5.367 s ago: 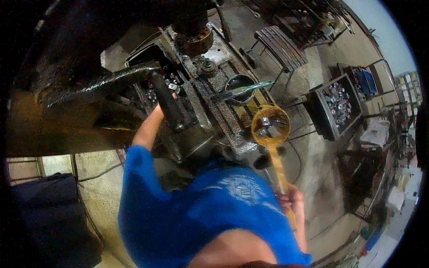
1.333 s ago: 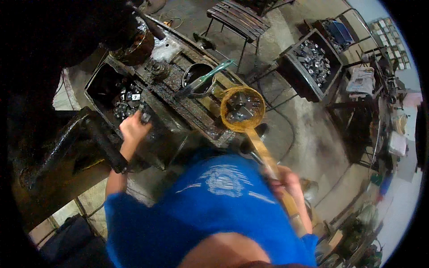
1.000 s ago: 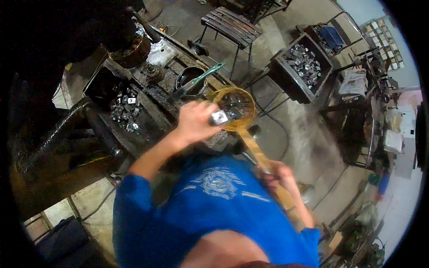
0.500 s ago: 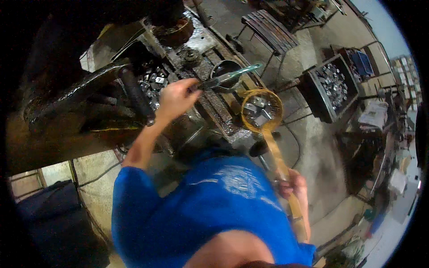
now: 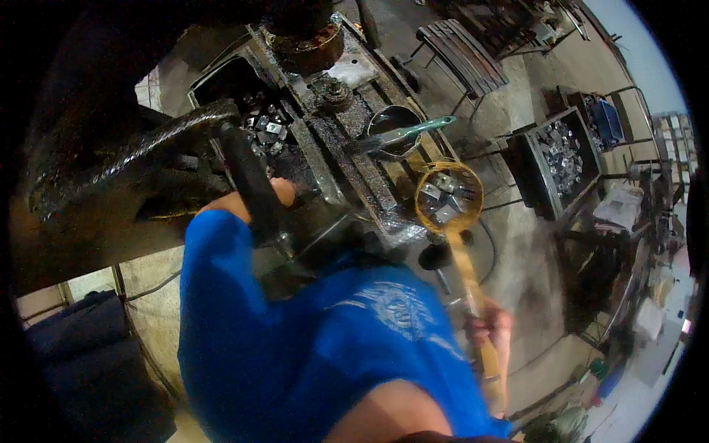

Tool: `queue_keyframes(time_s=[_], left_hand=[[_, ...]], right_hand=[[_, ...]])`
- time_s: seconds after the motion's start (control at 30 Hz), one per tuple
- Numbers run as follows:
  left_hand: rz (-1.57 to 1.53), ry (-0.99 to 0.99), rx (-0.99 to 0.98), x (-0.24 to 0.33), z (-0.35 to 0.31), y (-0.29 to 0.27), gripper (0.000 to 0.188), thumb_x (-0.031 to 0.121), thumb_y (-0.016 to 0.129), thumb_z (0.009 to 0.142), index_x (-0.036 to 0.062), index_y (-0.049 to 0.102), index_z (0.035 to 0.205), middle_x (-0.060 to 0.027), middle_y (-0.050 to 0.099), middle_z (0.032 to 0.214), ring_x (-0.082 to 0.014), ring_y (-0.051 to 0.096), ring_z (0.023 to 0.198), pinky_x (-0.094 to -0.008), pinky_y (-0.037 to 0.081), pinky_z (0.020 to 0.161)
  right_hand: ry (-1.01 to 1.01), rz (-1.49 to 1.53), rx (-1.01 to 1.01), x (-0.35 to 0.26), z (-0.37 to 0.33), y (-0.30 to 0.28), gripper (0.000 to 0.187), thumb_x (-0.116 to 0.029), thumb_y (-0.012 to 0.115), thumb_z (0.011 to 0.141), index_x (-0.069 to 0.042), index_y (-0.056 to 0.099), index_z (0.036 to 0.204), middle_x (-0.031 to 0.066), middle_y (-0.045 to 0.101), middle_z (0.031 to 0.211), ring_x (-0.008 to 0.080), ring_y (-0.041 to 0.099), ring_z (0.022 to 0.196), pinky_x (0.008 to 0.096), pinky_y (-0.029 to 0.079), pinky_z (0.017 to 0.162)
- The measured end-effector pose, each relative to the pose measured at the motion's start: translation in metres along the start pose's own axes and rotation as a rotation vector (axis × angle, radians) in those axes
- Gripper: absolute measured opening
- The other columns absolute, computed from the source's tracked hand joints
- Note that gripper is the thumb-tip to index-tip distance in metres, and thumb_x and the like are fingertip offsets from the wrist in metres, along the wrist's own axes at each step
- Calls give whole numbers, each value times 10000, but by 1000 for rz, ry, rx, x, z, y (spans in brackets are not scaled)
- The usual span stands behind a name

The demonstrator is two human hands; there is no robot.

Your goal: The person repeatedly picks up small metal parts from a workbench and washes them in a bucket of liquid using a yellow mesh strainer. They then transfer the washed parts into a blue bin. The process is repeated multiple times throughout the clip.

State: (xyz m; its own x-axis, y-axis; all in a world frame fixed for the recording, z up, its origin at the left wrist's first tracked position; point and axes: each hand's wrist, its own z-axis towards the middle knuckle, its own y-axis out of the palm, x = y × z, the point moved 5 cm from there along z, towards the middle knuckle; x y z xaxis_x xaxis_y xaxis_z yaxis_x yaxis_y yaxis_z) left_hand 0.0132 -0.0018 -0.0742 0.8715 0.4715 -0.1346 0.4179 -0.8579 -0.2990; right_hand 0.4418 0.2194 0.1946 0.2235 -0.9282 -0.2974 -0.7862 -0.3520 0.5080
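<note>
My right hand (image 5: 490,325) is closed around the long flat handle of a yellow round scoop (image 5: 464,258). Several small shiny metal blocks (image 5: 445,196) lie in its bowl. My left hand (image 5: 283,191) is low beside the machine, partly behind a dark lever bar (image 5: 255,173); its fingers are hidden. A brush (image 5: 413,133) with a green handle rests across a round tin (image 5: 395,120) on the machine's slotted table (image 5: 347,170). Left of that table, more metal blocks (image 5: 267,127) lie in a dark bin near my left hand.
A slatted stool (image 5: 465,55) stands at the back right. Farther right are a metal bin (image 5: 550,199) full of small metal parts and a blue crate (image 5: 607,122). The machine's round chuck-like part (image 5: 310,48) rises at the far end of the table.
My left hand has drawn back from near the brush's bristle end, down and left behind the lever bar. The view has shifted slightly; my right hand still holds the scoop.
</note>
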Motion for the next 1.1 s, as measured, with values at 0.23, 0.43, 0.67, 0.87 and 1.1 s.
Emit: queue_keyframes(time_s=[0.23,0.43,0.67,0.87,1.1], left_hand=[[-1,51,318,-6,78,25,368,123,583,645,128,559,1012,-47,560,1078,-208,546,984,-332,469,756],[1,109,276,14,-20,-33,363,153,654,594,139,588,951,-58,593,998,-193,567,934,-308,476,743],[-581,-95,544,12,-13,-40,381,277,684,572,69,607,882,-121,596,960,-255,570,911,-348,478,741],[-850,52,755,9,60,-17,318,250,635,623,70,618,885,-138,611,883,-288,585,840,-352,472,716],[-756,78,825,-5,38,-26,303,253,619,643,81,608,893,-125,617,807,-299,581,768,-366,456,667]], right_hand=[[-22,11,-4,3,4,1,463,-152,491,543,3,458,979,4,355,569,45,299,360,184,268,279],[-12,55,-37,4,4,6,491,-189,532,524,1,465,972,-5,347,555,44,310,362,179,258,285],[-36,37,62,6,1,-6,500,-193,544,530,-1,465,985,-4,354,561,54,322,366,193,270,281],[-33,61,-64,0,3,-2,519,-205,552,538,7,454,1001,-4,359,565,54,348,384,195,309,289],[-25,50,-117,-1,3,7,509,-207,560,556,4,455,1007,-13,356,576,52,362,404,181,320,317]])
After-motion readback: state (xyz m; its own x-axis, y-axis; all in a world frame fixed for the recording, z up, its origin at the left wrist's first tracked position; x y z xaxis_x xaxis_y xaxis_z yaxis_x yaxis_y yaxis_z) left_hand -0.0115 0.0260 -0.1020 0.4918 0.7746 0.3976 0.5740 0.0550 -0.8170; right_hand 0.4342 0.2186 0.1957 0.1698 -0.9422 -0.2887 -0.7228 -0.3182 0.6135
